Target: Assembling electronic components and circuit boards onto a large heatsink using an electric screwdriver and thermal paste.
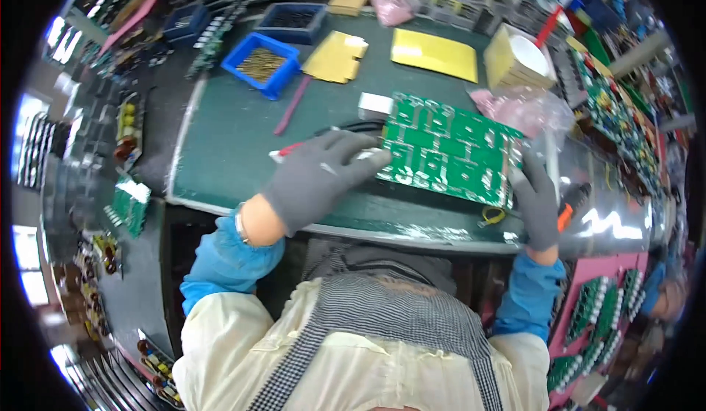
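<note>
Between left grip (323, 175) and right grip (537, 199) sits the circuit board (448, 148), apparently held.

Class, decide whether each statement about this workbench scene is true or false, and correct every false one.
1. The left hand and right hand are at opposite ends of the green circuit board. True.
2. The bright blue bin with brass-coloured parts stands to the right of the board. False: it stands to the left of the board, farther from the person.
3. A yellow rectangular sheet lies beyond the board, farther from the person. True.
4. Both hands wear orange gloves. False: the gloves are grey.
5. A small white block shows near the board's upper-left corner. True.
</note>
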{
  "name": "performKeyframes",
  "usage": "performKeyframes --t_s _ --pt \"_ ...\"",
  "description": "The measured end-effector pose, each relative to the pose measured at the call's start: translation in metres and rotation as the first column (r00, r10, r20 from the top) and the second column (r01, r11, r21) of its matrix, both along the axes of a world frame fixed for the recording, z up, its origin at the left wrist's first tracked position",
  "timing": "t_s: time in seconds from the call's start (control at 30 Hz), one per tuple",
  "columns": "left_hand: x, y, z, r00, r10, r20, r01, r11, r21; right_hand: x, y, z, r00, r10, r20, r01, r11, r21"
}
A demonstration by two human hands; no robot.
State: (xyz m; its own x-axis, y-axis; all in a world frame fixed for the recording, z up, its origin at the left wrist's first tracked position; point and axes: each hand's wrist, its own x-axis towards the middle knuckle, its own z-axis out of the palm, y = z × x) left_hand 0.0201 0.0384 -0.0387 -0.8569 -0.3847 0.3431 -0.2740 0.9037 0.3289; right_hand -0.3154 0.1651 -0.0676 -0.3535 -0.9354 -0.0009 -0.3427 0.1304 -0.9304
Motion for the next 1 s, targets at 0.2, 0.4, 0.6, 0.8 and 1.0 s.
performKeyframes --t_s 0.2,0.4,0.6,0.8,1.0 --pt "-0.004 -0.002 -0.014 0.999 0.037 0.03 -0.033 0.992 -0.122 0.004 -0.002 -0.008 0.918 -0.178 0.354 0.316 0.869 -0.382" --pt "-0.003 -0.003 -0.023 0.999 0.046 0.006 -0.046 0.993 -0.105 0.008 0.014 -0.007 0.954 -0.276 0.116 0.296 0.931 -0.212" --pt "-0.004 -0.005 -0.03 0.998 0.033 -0.059 -0.036 0.998 -0.048 0.034 0.021 -0.016 0.928 -0.163 0.336 0.215 0.969 -0.123" --pt "-0.005 -0.006 -0.034 0.994 0.039 -0.107 -0.045 0.998 -0.052 0.038 0.02 -0.017 0.923 -0.157 0.353 0.226 0.961 -0.162" --pt "-0.005 -0.006 -0.033 0.995 0.043 -0.094 -0.048 0.998 -0.047 0.035 0.018 -0.02 0.926 -0.137 0.352 0.212 0.959 -0.187"
